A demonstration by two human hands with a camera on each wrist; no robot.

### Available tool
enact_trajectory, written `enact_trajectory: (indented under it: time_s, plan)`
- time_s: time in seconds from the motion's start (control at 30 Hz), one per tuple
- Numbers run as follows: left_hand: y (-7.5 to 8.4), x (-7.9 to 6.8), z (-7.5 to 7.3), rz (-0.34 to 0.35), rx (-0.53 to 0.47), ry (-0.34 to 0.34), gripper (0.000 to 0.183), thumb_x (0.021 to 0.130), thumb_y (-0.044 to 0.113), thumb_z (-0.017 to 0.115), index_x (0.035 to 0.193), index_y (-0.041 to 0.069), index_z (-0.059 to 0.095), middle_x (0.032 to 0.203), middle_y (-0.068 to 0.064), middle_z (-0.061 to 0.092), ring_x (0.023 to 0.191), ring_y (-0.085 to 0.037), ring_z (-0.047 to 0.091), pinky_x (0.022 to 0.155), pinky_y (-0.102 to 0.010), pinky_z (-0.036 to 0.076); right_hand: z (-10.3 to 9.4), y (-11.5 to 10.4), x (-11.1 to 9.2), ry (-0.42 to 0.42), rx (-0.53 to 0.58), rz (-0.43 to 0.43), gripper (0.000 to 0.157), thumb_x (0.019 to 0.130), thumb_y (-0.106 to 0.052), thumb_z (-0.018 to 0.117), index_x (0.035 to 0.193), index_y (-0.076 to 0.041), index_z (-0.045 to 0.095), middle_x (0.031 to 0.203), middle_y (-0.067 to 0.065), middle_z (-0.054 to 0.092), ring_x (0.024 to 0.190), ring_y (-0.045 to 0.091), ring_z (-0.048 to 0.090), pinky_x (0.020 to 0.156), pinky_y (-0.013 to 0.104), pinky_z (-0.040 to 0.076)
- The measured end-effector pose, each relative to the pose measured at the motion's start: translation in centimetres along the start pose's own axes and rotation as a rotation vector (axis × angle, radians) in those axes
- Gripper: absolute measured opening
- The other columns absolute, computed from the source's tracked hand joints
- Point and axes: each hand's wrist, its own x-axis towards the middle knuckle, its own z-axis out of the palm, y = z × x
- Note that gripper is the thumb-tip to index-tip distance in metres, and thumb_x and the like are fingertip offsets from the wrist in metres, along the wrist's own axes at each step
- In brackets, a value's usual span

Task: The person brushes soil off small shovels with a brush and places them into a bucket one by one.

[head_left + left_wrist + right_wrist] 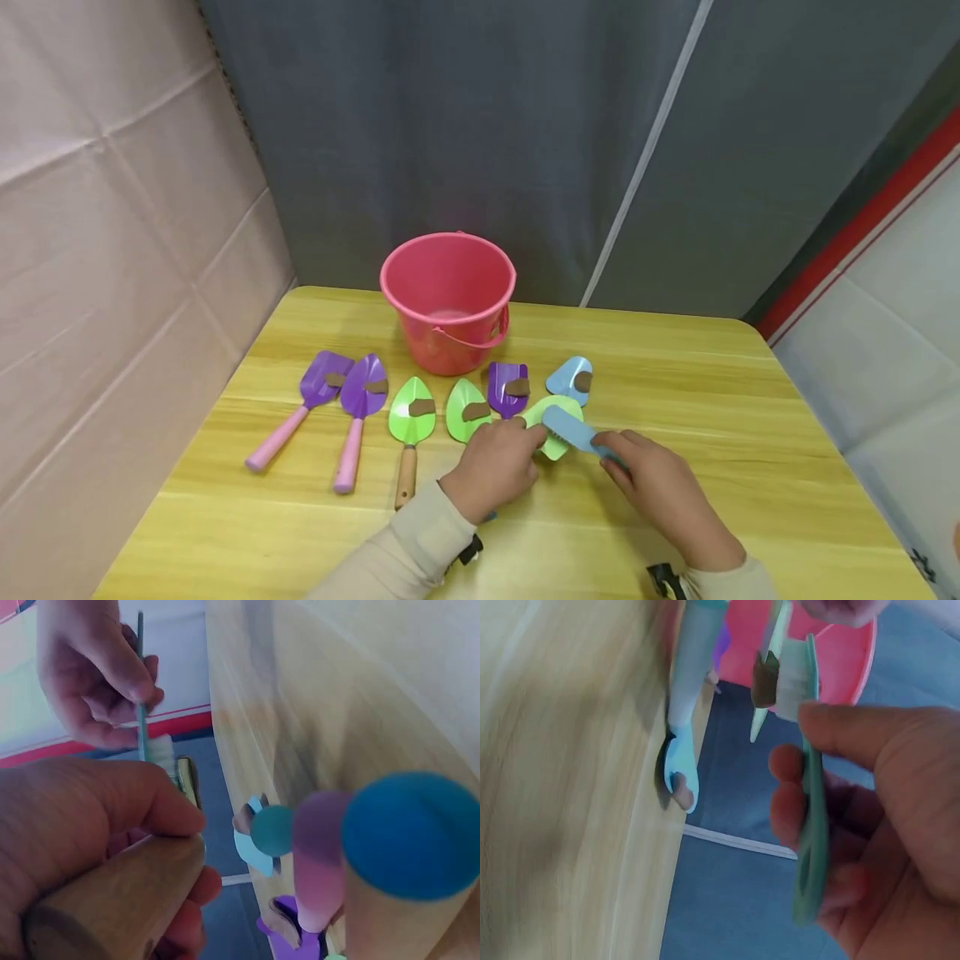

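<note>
Wooden handle (124, 896) in left hand (495, 468)

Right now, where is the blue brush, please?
In the head view's right half, the right hand holds the blue brush, bristles facing the held green trowel.

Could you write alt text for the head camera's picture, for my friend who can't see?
A person's right hand holds a blue brush over a green trowel gripped in the left hand. Six more trowels in purple, green and blue, each with a brown patch, lie on a yellowish table; a pink bucket stands behind them.
</note>
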Motion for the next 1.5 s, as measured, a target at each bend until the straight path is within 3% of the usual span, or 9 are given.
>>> enact_trajectory:
  time_s: [0.13,0.27,0.43,0.57,0.83,1.1,1.27,1.4,1.5]
  plan:
    - [0.3,-0.2,0.1,0.044,0.027,0.004,0.017,0.071,0.011,0.071,0.082,0.018,0.060,0.065,0.003,0.051,0.058,-0.012,0.050,0.049,-0.027,0.036,0.1,-0.2,0.2,0.023,-0.038,0.067,0.029,0.081,-0.007,0.080,0.107,-0.015,0.069,0.080,-0.003,0.062,0.056,0.005,0.046,0.046,0.025,0.038]
    - [0.5,-0.3,0.1,0.025,-0.002,-0.013,0.016,0.071,0.012,0.071,0.083,0.018,0.063,0.065,0.004,0.053,0.057,-0.010,0.049,0.045,-0.026,0.033,-0.1,0.0,0.2,0.087,-0.073,0.123,0.028,0.081,-0.006,0.079,0.107,-0.010,0.068,0.078,0.003,0.061,0.052,0.009,0.045,0.043,0.028,0.036]
    - [0.3,-0.2,-0.1,-0.025,-0.025,-0.032,0.017,0.072,0.012,0.072,0.086,0.018,0.065,0.067,0.004,0.053,0.059,-0.012,0.050,0.047,-0.027,0.035,-0.9,0.3,-0.1,0.012,-0.030,0.078,0.029,0.081,-0.008,0.079,0.107,-0.016,0.070,0.081,-0.006,0.063,0.058,0.005,0.045,0.049,0.028,0.039]
    - [0.4,-0.1,-0.2,0.017,-0.005,-0.029,0.017,0.071,0.011,0.072,0.085,0.018,0.064,0.068,0.004,0.054,0.061,-0.012,0.052,0.049,-0.027,0.036,-0.9,0.2,-0.2,-0.033,-0.022,0.034,0.031,0.081,-0.009,0.080,0.107,-0.020,0.070,0.085,-0.009,0.063,0.063,0.002,0.048,0.052,0.026,0.042]
    - [0.9,-0.4,-0.2,0.027,-0.019,-0.013,0.018,0.070,0.011,0.073,0.084,0.020,0.066,0.067,0.005,0.056,0.058,-0.009,0.050,0.047,-0.026,0.033,-0.2,0.5,-0.2,0.109,-0.095,0.141,0.032,0.080,-0.006,0.079,0.110,-0.010,0.069,0.079,0.003,0.061,0.053,0.009,0.044,0.043,0.028,0.035]
    - [0.4,-0.3,0.1,0.016,0.012,0.036,0.017,0.069,0.012,0.073,0.081,0.019,0.062,0.065,0.005,0.051,0.058,-0.013,0.050,0.049,-0.028,0.033,-0.6,0.2,-0.6,0.021,0.006,0.027,0.031,0.080,-0.009,0.080,0.109,-0.018,0.071,0.087,-0.008,0.064,0.063,0.001,0.049,0.053,0.026,0.042]
    - [0.7,-0.3,0.4,0.051,0.026,0.050,0.019,0.067,0.014,0.074,0.078,0.020,0.060,0.062,0.006,0.049,0.057,-0.010,0.048,0.050,-0.027,0.031,0.0,0.2,-0.2,0.077,-0.053,0.090,0.029,0.081,-0.007,0.079,0.107,-0.014,0.070,0.080,-0.002,0.062,0.056,0.006,0.045,0.046,0.026,0.037]
    - [0.7,-0.4,0.5,0.011,0.032,0.024,0.019,0.068,0.014,0.074,0.078,0.021,0.059,0.063,0.005,0.049,0.056,-0.013,0.050,0.048,-0.028,0.031,0.1,0.6,-0.2,0.154,-0.092,0.156,0.030,0.080,-0.005,0.079,0.108,-0.008,0.069,0.078,0.007,0.062,0.052,0.010,0.045,0.042,0.029,0.036]
    - [0.5,-0.3,0.5,-0.019,0.040,0.009,0.019,0.069,0.015,0.074,0.078,0.021,0.058,0.064,0.004,0.051,0.057,-0.015,0.051,0.048,-0.029,0.033,-0.1,0.8,-0.4,0.140,-0.064,0.155,0.030,0.081,-0.006,0.079,0.109,-0.009,0.070,0.080,0.004,0.063,0.054,0.010,0.046,0.044,0.030,0.038]
